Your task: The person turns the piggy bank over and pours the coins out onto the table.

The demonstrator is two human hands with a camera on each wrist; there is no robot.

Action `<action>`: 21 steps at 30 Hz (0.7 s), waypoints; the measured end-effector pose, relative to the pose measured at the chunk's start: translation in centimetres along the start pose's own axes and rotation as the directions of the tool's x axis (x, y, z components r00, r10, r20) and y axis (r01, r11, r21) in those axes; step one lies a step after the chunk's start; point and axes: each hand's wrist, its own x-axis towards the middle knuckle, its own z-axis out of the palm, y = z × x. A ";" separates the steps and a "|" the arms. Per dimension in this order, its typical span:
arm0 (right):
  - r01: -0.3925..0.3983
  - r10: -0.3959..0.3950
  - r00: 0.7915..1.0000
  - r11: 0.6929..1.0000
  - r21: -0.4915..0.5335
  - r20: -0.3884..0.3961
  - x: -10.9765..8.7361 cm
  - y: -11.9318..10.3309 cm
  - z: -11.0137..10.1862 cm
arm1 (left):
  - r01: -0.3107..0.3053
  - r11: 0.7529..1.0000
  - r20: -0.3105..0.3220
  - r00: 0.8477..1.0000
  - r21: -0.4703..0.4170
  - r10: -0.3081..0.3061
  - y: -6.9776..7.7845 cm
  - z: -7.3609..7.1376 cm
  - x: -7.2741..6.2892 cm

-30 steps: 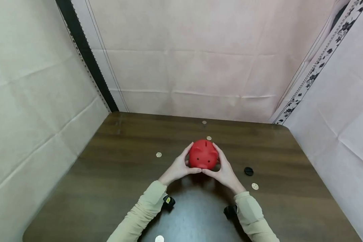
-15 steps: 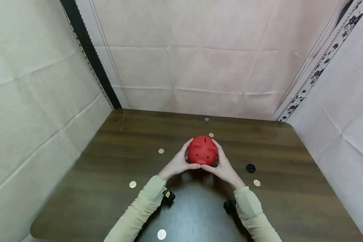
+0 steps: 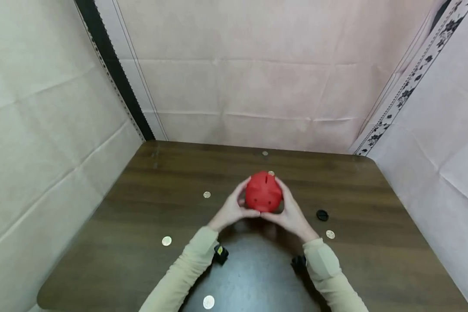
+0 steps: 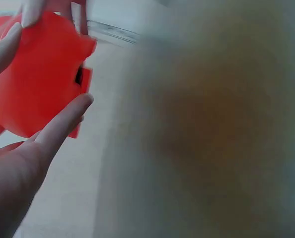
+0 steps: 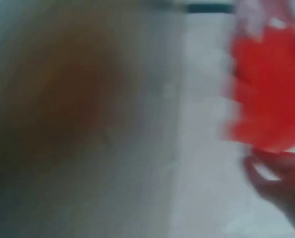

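A red piggy bank (image 3: pixel 263 193) is held between both hands over the middle of the table, its face toward me and the coin slot on top. My left hand (image 3: pixel 238 203) grips its left side, thumb along the near lower edge and fingers around the back. On the other side my right hand (image 3: pixel 290 212) grips it the same way, the two thumb tips meeting. From the left wrist, the piggy bank (image 4: pixel 38 74) shows its short feet and a dark spot between them. Motion blurs the piggy bank (image 5: pixel 271 89) in the right wrist view.
A black round plug (image 3: pixel 322 215) lies right of the hands, near a coin (image 3: pixel 330 234). Other coins lie on the brown table (image 3: pixel 113 242): one at left (image 3: pixel 166 241), one near the front (image 3: pixel 208 302), several farther back. Pale cloth walls (image 3: pixel 257 99) surround the table.
A coin that was not visible a second ago now lies left of my left arm, shifted slightly leftward since half a second ago. The piggy bank has tilted a little, both hands still holding it.
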 end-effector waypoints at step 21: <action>-0.443 0.451 0.880 0.892 -0.089 0.147 1.4 0.0 -1.1 | 0.318 0.910 -0.081 0.948 0.264 -0.308 -0.6 -0.7 2.0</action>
